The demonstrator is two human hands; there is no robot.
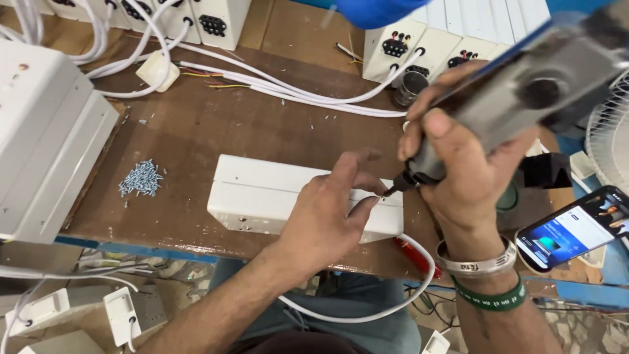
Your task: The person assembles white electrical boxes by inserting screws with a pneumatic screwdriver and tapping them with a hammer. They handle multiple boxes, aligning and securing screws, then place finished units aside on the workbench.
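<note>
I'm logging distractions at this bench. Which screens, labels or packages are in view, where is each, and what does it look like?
Phone: lit screen at the right bench edge, beside the right hand; a dark-rimmed rectangle, tilted, showing blue and white panels.
No packages, signs or readable labels show on the white boxes or elsewhere.

smooth white plastic box (pixel 262 190), matt worn wooden bench (pixel 216 131), metal screws (pixel 140 178)

Bright, even indoor light, soft shadows under the white box (pixel 262 196) on the brown table (pixel 216 124), power screwdriver (pixel 524 85) right of the box blurred and oversized, mild edge distortion.
</note>
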